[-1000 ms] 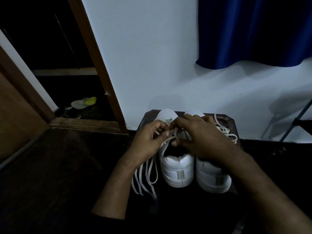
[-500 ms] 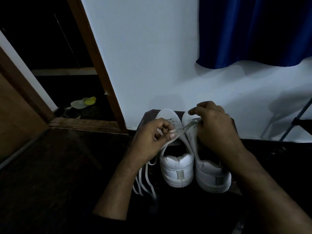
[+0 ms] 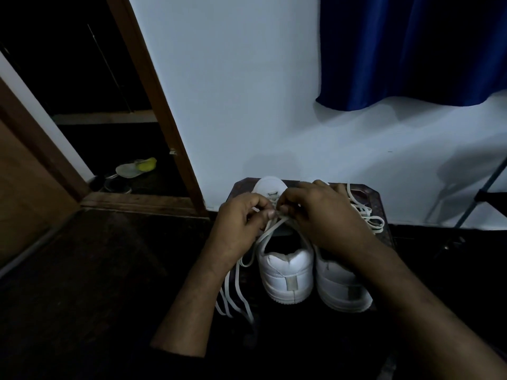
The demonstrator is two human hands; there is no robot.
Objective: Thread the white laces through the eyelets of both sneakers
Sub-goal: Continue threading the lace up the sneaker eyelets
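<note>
A limp, light lace (image 3: 270, 230) is pinched by both the left hand (image 3: 241, 223) and right hand (image 3: 323, 215) over the left sneaker (image 3: 286, 272); its stiffer tip is probably best gripped.

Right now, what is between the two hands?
In the head view, a white lace runs between the left hand and right hand, over the left sneaker. Both pinch it.
</note>
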